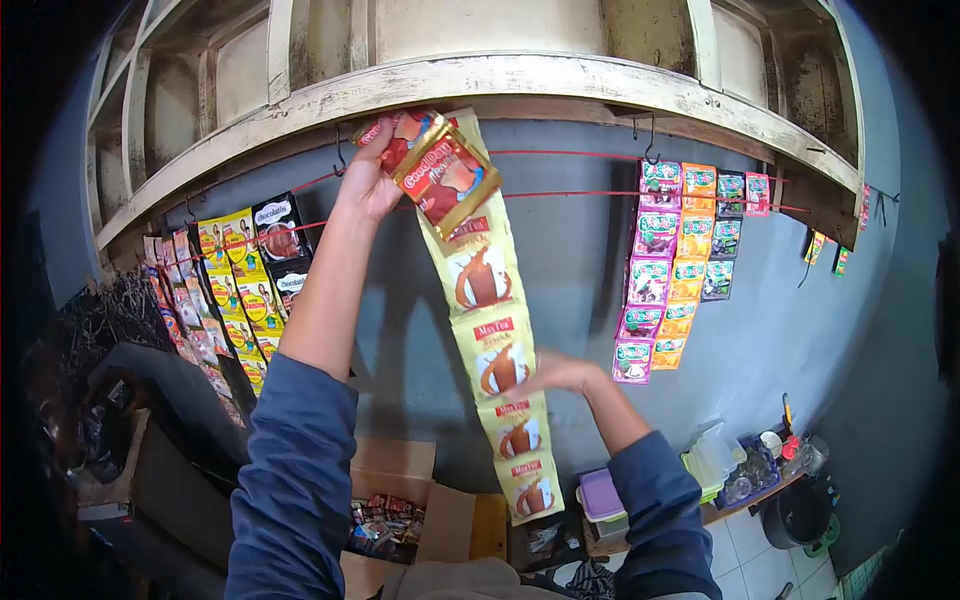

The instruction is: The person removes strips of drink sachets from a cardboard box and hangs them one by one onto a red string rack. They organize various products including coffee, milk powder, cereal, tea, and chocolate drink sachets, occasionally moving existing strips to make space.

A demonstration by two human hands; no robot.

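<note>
1. Head view, upper part: my left hand (372, 185) is raised high, just under the white wooden beam (500, 80). Its fingers are closed around the red sachets (445, 180), thumb in front, with the foremost sachet tilted.
2. The yellow strip of tea sachets (497, 350) starts right behind that grip and drops straight down past my right hand. I judge it is held this high so that its whole length hangs free. I cannot tell whether its top is in the same grip or caught on something above.
3. The red cord (580, 155) runs along the wall just right of my left hand, under the beam. Other goods hang there in the same way, top fixed and the rest dangling.
4. Lower down, my right hand (560, 375) is spread open with fingers flat and grips nothing. The fingertips touch the right edge of the yellow strip about two thirds down, which I take to steady it against swinging.
5. The dark and yellow sachet rows (245, 270) hang left of my left forearm. The pink and orange rows (670, 260) hang up and right of my right hand, well apart.
6. Below both arms sits an open cardboard box (395, 465) with small packets inside. A purple-lidded container (600, 495) is beside my right sleeve.
</note>
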